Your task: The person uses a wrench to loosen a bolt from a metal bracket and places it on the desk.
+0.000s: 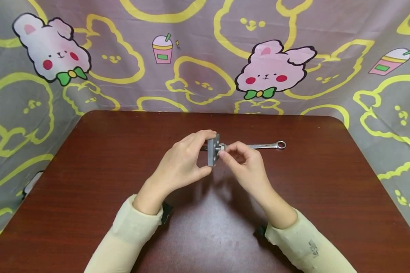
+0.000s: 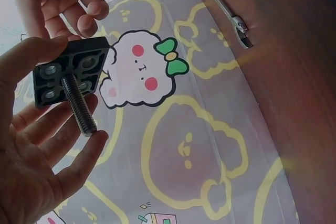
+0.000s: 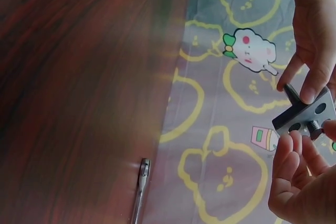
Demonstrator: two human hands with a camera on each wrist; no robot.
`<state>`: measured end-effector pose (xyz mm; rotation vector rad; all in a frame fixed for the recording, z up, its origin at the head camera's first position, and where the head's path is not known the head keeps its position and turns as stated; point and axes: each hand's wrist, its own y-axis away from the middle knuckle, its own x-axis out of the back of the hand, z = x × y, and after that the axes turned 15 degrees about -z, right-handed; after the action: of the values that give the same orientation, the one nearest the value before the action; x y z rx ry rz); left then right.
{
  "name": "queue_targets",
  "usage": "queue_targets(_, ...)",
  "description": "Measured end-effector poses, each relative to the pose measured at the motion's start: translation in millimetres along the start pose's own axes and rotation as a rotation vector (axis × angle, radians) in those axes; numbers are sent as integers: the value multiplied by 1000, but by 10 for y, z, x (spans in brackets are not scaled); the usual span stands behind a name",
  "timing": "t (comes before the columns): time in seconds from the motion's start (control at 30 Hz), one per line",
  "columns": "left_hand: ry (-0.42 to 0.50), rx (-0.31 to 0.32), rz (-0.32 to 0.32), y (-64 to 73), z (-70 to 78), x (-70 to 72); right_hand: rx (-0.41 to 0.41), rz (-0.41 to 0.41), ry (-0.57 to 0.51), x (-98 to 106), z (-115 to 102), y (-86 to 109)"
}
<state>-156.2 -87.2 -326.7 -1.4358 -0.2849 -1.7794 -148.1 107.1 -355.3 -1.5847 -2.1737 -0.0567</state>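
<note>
My left hand (image 1: 179,163) grips a small grey square plate (image 1: 210,152) by its edges, thumb on one edge and fingers on the opposite one. The plate is dark with several round holes, and a bolt's long threaded shank (image 2: 80,106) passes through its middle, its tip by a left fingertip in the left wrist view. At the plate's other face, the thumb and fingers of my right hand (image 1: 249,167) pinch the bolt's head end (image 1: 222,147). Both hands hold the pair above the table.
A silver wrench (image 1: 268,145) lies on the dark reddish-brown table (image 1: 89,170) behind my right hand, its ring end to the right and its other end hidden. A patterned cloth (image 1: 198,45) with cartoon rabbits hangs around the back and sides.
</note>
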Motion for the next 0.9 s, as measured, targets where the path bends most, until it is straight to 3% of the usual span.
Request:
queue_targets(0.57,30,5,-26,-36,24,21,137,-34,-39,27,-30,30)
queue_targets(0.9,50,44,-60,-9,34,-6,243,-49,26,17,-9,54)
